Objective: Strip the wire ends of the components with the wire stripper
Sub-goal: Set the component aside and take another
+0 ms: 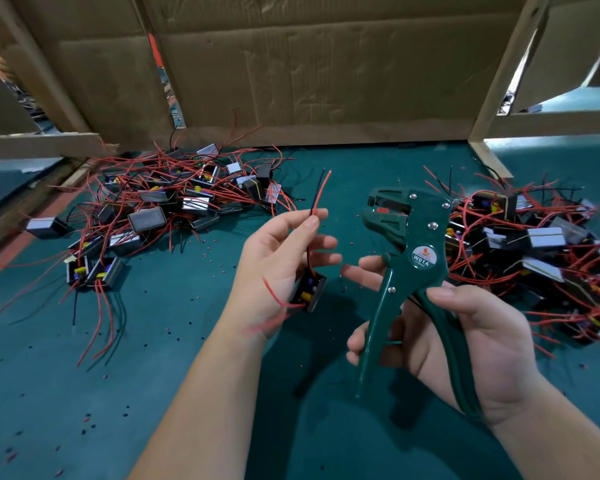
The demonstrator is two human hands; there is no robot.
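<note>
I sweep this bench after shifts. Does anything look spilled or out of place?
Yes: small red and black bits, likely stripped insulation, lie scattered across the green mat, mostly near the left pile of components. Nothing else stands out.

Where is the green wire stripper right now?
Head view, right of centre: the right hand grips the wire stripper, just beside the left hand pinching two wires.

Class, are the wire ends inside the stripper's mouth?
No, the wire ends pinched by the left hand stand apart from the wire stripper in the right hand.
</note>
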